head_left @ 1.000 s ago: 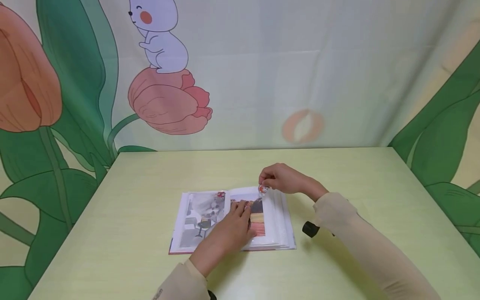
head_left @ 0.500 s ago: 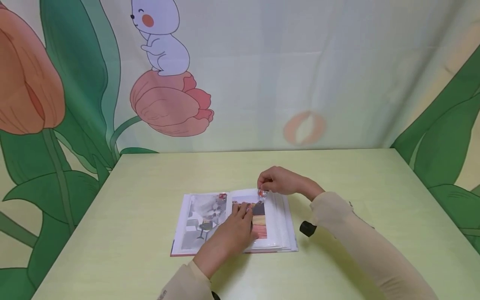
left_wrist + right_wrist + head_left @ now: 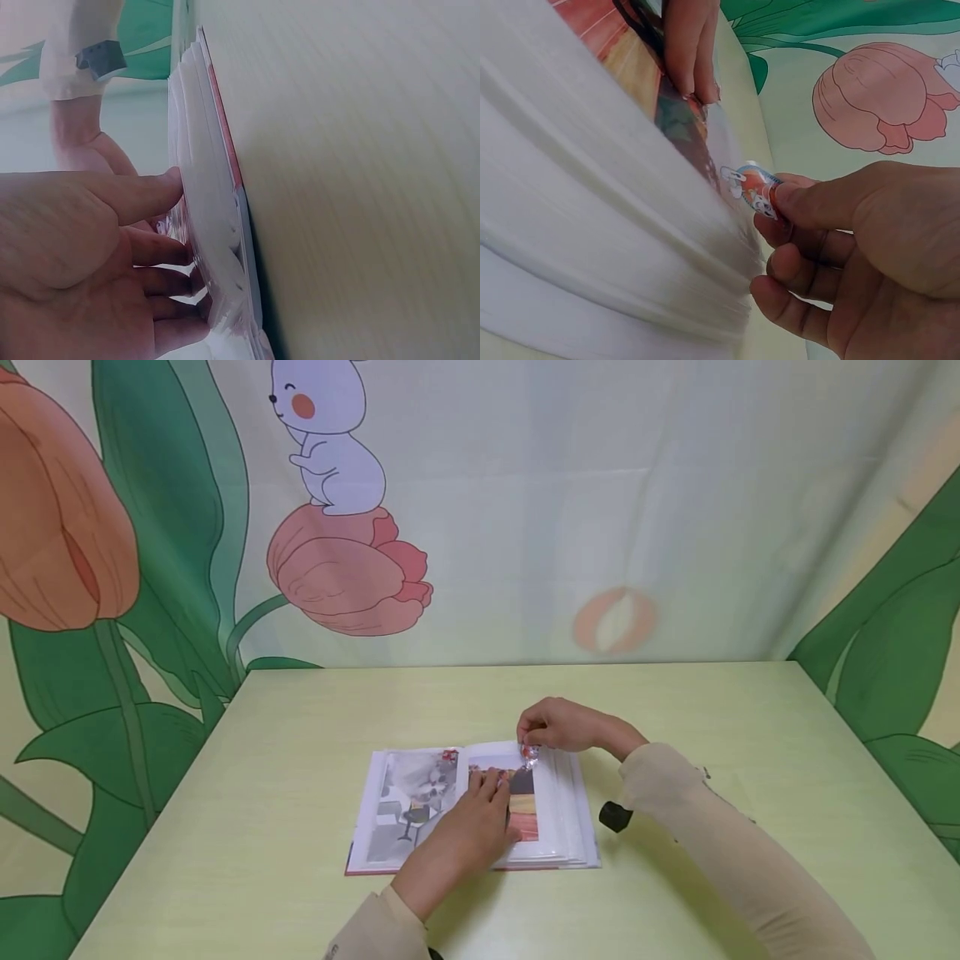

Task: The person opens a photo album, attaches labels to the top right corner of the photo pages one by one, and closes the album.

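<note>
An open photo album lies on the table with clear-sleeved pages. On its right page is a colourful photo, partly hidden under my left hand, whose extended fingers rest on the page. Between thumb and index finger, my right hand pinches a small shiny sticker with a red and white cartoon print. In the head view this sticker overlaps the photo's upper right corner. A greyish photo fills the left page, with a small red sticker at its upper right corner.
The pale yellow-green table surrounds the album. Behind it hangs a curtain printed with tulips and a white animal. A black wrist device sits by the right sleeve. Several more album pages are stacked under the right page.
The pinched sticker has come down slightly onto the photo's upper right corner. My left hand stays on the page. The whole head view has shifted a little.
</note>
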Action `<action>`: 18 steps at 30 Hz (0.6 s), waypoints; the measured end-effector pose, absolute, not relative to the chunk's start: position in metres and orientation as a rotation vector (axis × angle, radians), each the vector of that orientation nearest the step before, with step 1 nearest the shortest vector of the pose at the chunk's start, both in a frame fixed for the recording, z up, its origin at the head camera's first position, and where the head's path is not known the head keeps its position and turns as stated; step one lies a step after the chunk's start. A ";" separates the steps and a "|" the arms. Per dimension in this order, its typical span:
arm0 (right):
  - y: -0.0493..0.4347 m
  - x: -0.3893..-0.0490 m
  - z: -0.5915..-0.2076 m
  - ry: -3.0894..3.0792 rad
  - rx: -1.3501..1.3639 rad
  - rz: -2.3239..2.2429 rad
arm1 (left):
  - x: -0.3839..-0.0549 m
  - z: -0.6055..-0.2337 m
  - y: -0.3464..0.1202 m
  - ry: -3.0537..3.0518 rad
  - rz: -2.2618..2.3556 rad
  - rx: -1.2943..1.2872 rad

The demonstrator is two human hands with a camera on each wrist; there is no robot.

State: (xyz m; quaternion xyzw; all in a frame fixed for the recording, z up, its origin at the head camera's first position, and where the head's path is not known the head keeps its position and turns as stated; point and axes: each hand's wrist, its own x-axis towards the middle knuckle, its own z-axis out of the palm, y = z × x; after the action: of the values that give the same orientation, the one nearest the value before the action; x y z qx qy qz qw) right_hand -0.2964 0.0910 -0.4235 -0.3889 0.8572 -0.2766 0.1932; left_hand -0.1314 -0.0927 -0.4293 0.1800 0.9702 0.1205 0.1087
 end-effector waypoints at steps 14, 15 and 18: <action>0.090 -0.295 -0.427 2.454 -1.147 -0.728 | -0.131 -0.428 -0.091 2.863 0.311 0.546; 0.090 -0.295 -0.427 2.463 -1.143 -0.728 | -0.131 -0.427 -0.091 2.865 0.308 0.549; 0.089 -0.294 -0.430 2.497 -1.133 -0.727 | -0.132 -0.427 -0.091 2.867 0.303 0.554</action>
State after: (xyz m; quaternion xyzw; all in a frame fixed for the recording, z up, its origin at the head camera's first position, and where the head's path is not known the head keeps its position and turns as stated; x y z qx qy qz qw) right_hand -0.2939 0.0894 -0.4295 -0.3949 0.8700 -0.2533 0.1519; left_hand -0.1315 -0.0907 -0.4271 0.1875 0.9715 0.1025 0.1026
